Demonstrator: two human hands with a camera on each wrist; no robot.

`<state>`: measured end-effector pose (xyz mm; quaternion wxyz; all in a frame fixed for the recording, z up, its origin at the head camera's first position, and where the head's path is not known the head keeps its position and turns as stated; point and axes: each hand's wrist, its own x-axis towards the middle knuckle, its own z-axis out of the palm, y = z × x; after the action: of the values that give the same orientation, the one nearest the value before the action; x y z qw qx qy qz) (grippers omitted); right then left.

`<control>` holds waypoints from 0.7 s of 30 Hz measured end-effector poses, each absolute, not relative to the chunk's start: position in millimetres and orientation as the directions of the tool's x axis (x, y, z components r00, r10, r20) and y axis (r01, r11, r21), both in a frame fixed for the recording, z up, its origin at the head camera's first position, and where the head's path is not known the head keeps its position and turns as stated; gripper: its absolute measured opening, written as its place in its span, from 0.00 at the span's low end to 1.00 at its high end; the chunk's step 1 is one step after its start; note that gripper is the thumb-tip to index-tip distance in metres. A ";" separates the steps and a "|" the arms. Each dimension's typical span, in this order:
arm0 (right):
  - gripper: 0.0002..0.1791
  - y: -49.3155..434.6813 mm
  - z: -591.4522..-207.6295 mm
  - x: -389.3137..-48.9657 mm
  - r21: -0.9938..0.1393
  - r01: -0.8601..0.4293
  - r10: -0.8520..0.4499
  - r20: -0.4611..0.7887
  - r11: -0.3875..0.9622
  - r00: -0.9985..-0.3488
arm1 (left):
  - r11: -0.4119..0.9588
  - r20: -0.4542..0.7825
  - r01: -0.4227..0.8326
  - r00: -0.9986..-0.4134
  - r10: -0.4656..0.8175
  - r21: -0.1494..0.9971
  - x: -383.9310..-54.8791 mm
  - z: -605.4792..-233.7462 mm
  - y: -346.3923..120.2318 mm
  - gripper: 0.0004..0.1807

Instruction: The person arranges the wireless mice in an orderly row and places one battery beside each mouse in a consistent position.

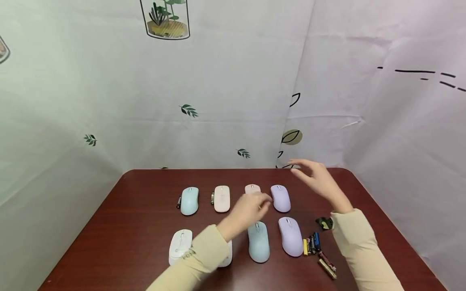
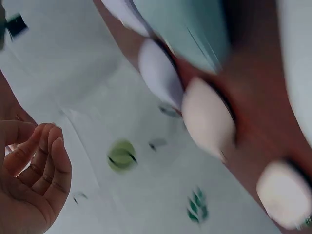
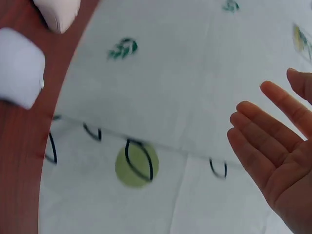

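My left hand [image 1: 249, 208] hovers over the middle of the table, its fingers loosely bent and nothing visible between them. It partly covers a pink mouse [image 1: 252, 188] at the back. Just below it in the head view lies a teal mouse [image 1: 259, 242]. Raised near the table's far right, my right hand [image 1: 320, 180] has its fingers extended and the thumb apart; the right wrist view shows its palm [image 3: 297, 170] bare. Nearest to that hand are a purple mouse [image 1: 280, 199] in the back row and another purple mouse [image 1: 291, 237] in front.
Farther left at the back lie a teal mouse [image 1: 189, 201] and a pink mouse [image 1: 221, 199], each with a battery beside it. A white mouse [image 1: 181, 244] and a half-hidden white mouse [image 1: 227, 258] flank my left sleeve. Several batteries [image 1: 312, 244] and a black-and-yellow item [image 1: 324, 223] lie right.
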<state>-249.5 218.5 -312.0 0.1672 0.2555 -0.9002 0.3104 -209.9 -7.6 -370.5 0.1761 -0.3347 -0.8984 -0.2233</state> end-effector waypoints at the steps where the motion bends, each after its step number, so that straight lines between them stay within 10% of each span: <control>1: 0.15 224.4 -313.0 -246.8 -0.472 -0.554 -0.339 0.466 0.686 -0.817 | 0.662 0.468 0.702 -0.693 0.549 0.263 -204.4 -372.1 -0.4 0.07; 5: 0.15 242.3 -319.9 -241.5 -0.435 -0.543 -0.309 0.500 0.718 -0.809 | 0.631 0.483 0.755 -0.627 0.612 0.181 -186.7 -380.1 25.3 0.05; 14: 0.24 279.6 -341.8 -244.3 -0.462 -0.575 -0.336 0.501 0.675 -0.797 | 0.688 0.436 0.704 -0.682 0.587 0.177 -168.4 -398.7 62.7 0.03; 21: 0.22 305.7 -360.5 -249.2 -0.423 -0.543 -0.352 0.450 0.726 -0.821 | 0.603 0.360 0.795 -0.584 0.728 0.070 -156.0 -420.2 87.0 0.04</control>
<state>-249.2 305.7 -360.5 0.1717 0.2453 -0.9128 0.2776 -156.0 87.0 -420.2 0.1488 -0.4313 -0.8828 -0.1122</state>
